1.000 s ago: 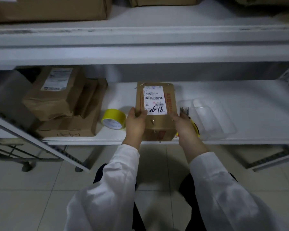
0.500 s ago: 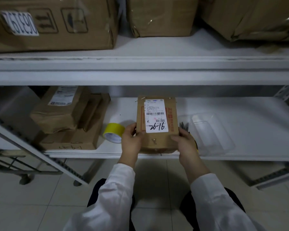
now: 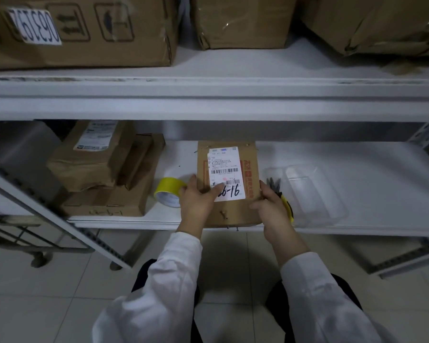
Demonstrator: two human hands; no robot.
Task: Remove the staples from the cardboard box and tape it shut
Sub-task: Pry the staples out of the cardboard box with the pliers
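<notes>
Far left: a stack of brown parcels (image 3: 94, 167) is sitting on the lower shelf (image 3: 369, 189), not involved. A yellow tape roll (image 3: 167, 191) is lying just beside the stack, partly hidden behind the left hand (image 3: 196, 204).

Left hand is clamping the cardboard box (image 3: 240, 211): thumb lying over the near corner of the white label (image 3: 227, 169), fingers wrapping the left side. Box is lying flat at the front lip of the shelf, label up, its near end about level with the edge. Small metal bits that I'm reading as staples (image 3: 224, 214) are showing on the near part of the top face and along the near and far edges; too small to count.

Right hand (image 3: 273, 209) is gripping the box's right edge, fingers curling onto the top. Pliers (image 3: 287, 206) with a yellow handle are lying just behind that hand, tips overlapping the left end of a clear plastic tray (image 3: 317, 194); can't tell if they're in it or beside it.

Risks, as I'm judging them:
- Neither hand is holding a tool, so one hand is going to have to let go, and the box is sitting right at the lip. Prying toward the body could be dragging it off onto the floor.
- Fingers are lying close to the staple ends, so a scratch is possible.
- Plier tips slipping could be tearing the cardboard or the label.
- Pulled staples missing the tray could be landing on the floor.
- The tape roll is standing on its edge, so a left-hand sweep could be sending it rolling.
</notes>
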